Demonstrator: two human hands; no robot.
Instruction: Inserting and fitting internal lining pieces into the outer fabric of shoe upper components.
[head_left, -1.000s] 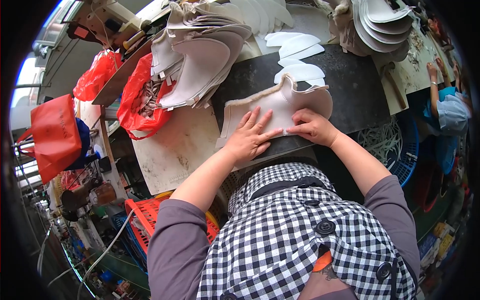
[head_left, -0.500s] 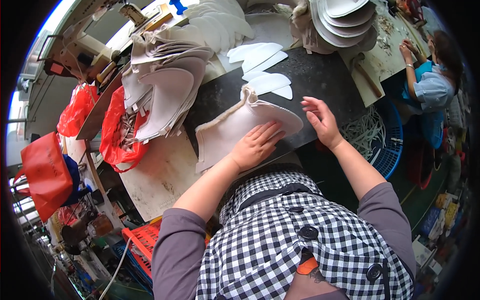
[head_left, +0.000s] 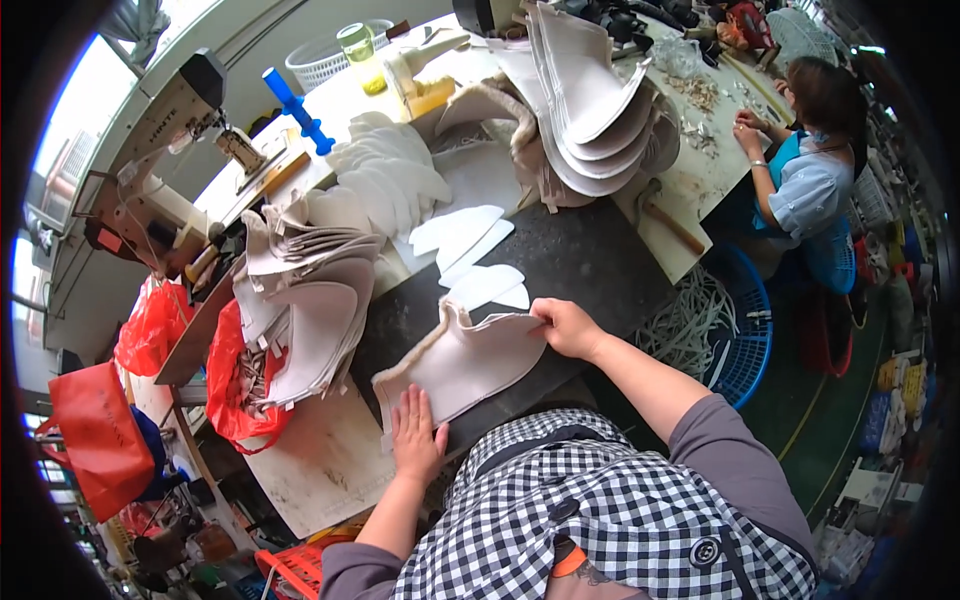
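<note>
A pale, fleece-edged boot upper [head_left: 470, 362] lies on the black board [head_left: 610, 262] in front of me. My left hand [head_left: 417, 440] rests flat, fingers stretched, on its near left corner. At the other end, my right hand [head_left: 568, 328] pinches the pointed tip of the upper between thumb and fingers. Just beyond the upper, several white half-moon pieces [head_left: 488, 287] overlap on the board and the pale table behind it.
Stacked boot uppers stand to the left [head_left: 318, 320] and at the back [head_left: 590, 130]. A hammer [head_left: 675, 228] lies right of the board. Below it is a blue basket [head_left: 762, 325] with white strips. A sewing machine [head_left: 165, 145] stands far left. A co-worker [head_left: 810, 195] sits at the right.
My left hand has slid from the middle of the upper to its left corner. My right hand, earlier raised and apart, now grips the tip. The view has shifted, showing more of the table's back.
</note>
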